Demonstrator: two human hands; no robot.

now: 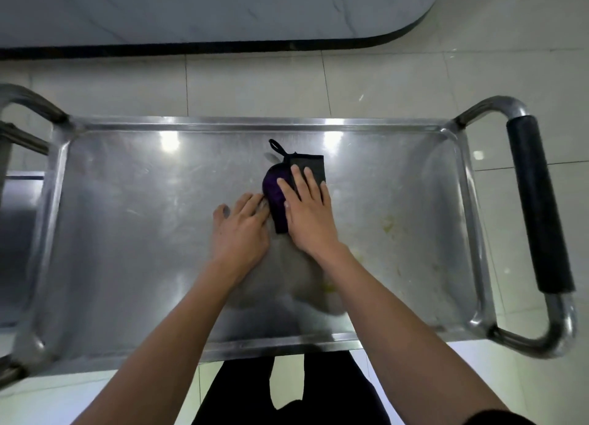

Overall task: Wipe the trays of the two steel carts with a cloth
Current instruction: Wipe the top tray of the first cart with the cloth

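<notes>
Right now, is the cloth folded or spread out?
Folded: the cloth forms a compact layered pad under the right hand, purple inner side showing.

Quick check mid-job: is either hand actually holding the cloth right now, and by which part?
Neither grips it. The right hand lies flat with straight fingers pressing on the cloth against the tray. The left hand touches the cloth's left edge with its fingertips.
</notes>
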